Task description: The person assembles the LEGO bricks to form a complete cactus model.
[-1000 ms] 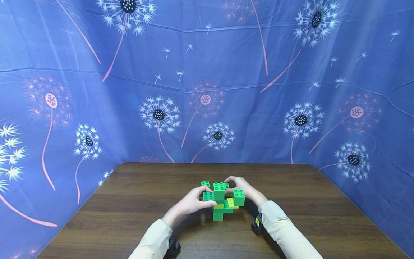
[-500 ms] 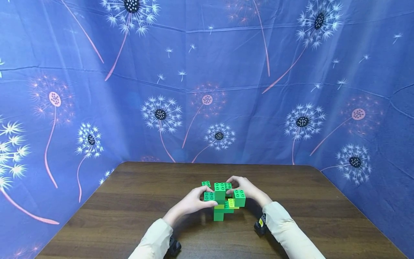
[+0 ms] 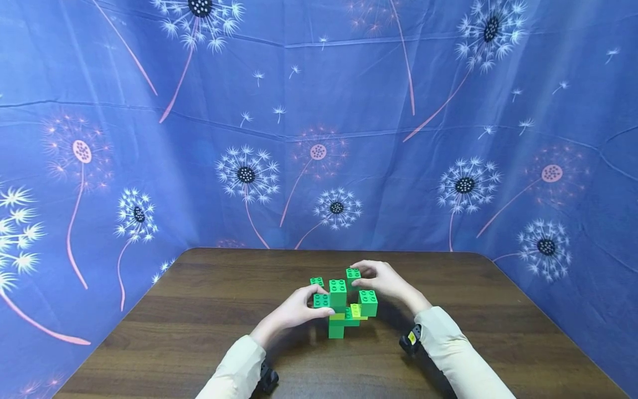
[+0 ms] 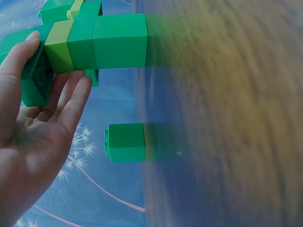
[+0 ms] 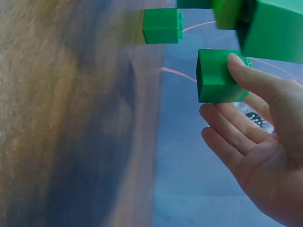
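Note:
In the head view a structure of toy building blocks [image 3: 336, 331], green with some yellow-green layers, stands upright on the table. My left hand [image 3: 293, 311] grips its upper left part, thumb on the near side and fingers behind, as the left wrist view also shows. My right hand [image 3: 387, 280] pinches a single green block [image 3: 353, 275] between thumb and fingers, behind the structure. In the right wrist view that block [image 5: 218, 78] is held off the table, apart from the structure. A raised green block [image 3: 368, 303] forms the structure's right arm, above a yellow-green piece [image 3: 355, 310].
Another loose green block [image 3: 316, 281] stands on the brown wooden table [image 3: 239, 277] behind the left hand; the left wrist view shows it too. A blue curtain [image 3: 279, 133] with dandelion prints hangs beyond the table's far edge.
My right hand has moved up and slightly to the right with the green block, which now stands clear of the structure. My left hand keeps its hold in place.

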Demonstrator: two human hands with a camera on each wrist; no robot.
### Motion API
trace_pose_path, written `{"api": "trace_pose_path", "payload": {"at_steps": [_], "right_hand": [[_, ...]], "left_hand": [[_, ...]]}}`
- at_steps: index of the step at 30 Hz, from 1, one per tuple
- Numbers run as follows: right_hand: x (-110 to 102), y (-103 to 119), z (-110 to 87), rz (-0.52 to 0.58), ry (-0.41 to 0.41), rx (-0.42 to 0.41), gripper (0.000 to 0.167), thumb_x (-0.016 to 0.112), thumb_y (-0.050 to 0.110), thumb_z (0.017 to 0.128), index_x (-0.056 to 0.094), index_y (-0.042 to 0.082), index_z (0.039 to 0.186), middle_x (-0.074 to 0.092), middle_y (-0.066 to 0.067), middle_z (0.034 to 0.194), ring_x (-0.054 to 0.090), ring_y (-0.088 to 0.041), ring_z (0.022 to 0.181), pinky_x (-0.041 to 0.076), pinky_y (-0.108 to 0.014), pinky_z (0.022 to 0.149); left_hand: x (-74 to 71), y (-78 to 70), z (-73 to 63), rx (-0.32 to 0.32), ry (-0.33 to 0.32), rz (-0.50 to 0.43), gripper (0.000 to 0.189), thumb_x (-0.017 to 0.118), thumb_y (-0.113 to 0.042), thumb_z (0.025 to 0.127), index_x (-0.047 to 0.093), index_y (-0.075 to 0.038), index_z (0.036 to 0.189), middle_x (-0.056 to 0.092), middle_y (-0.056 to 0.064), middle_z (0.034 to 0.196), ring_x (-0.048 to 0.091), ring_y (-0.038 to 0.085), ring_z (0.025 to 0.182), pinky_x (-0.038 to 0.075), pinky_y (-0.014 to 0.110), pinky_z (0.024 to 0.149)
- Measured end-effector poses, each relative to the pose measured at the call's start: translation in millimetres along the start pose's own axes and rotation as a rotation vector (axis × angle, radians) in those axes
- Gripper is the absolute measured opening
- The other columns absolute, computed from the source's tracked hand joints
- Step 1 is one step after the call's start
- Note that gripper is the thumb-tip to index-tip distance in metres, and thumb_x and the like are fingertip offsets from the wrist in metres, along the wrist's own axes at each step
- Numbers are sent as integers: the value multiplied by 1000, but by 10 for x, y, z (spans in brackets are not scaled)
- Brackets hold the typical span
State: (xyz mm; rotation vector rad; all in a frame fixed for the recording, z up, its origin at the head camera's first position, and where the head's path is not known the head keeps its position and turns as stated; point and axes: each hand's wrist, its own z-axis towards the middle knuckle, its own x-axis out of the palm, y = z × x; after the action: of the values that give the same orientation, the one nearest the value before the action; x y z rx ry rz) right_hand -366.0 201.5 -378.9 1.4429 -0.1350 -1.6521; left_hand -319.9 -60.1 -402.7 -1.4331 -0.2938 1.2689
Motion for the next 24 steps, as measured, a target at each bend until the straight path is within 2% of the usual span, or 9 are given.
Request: {"api": "trace_pose_path", "payload": {"at_steps": [7, 11, 15, 24], "right_hand": [[-87, 106, -41, -18, -29, -27, 43, 71, 31, 83, 62, 9, 120, 68, -7, 99, 66, -18, 89, 51, -32, 76], [-122, 158, -59, -4, -59, 16, 46, 70, 34, 83, 60, 11, 122, 66, -6, 102, 65, -17, 91, 51, -35, 79], [-155, 203, -69, 8, -89, 45, 45, 71, 37, 82, 60, 12, 120, 66, -5, 103, 64, -16, 93, 51, -37, 81], [-241, 355, -114, 20, -110, 20, 45, 70, 38, 83, 61, 12, 119, 68, -6, 104, 65, -19, 94, 50, -43, 83]], "left_hand": [[5, -4, 0, 10, -3, 6, 32, 72, -23, 83, 59, -5, 106, 66, 0, 90, 59, 2, 80, 49, 20, 75], [8, -13, -8, 21, -8, 3, 33, 72, -21, 83, 59, -3, 106, 66, 3, 91, 58, 2, 80, 48, 20, 75], [7, -14, -9, 17, -8, 4, 33, 72, -22, 83, 59, -3, 106, 65, 3, 92, 58, 2, 80, 48, 20, 76], [2, -14, -7, -11, -6, -13, 34, 73, -25, 83, 59, -5, 106, 64, 0, 92, 58, 4, 81, 48, 21, 75]]}}
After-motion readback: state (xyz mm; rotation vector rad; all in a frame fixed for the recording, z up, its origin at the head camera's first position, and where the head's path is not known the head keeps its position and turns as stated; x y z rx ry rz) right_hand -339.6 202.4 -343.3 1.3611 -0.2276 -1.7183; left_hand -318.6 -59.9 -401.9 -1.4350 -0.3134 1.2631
